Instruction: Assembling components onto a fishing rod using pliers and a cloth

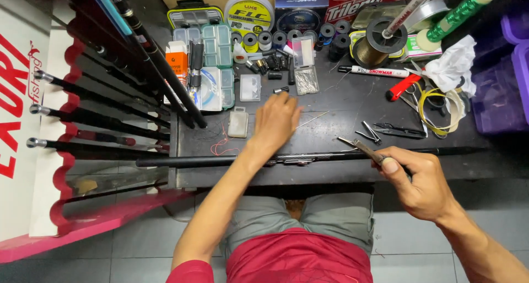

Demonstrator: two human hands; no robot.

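Our right hand (421,186) is clenched in a firm grip around small metal pliers (365,148), whose tips point left, just above the long black fishing rod (231,160). That rod lies across the front edge of the dark surface (330,109), over our knees. Our left hand (275,120) rests released, fingers spread flat on the surface beside a thin silver needle (312,119); whether it pins anything beneath we cannot tell. A small clear plastic box (238,122) sits just left.

Rod (220,161): black, lying across your table (330,109), which is black too.
Marker (380,72) at 1 o'clock: white with a black cap.
Tub (498,90) at 2 o'clock: purple.
Your shirt (297,258): red.
Rack (52,151) at 9 o'clock: pink-edged white.
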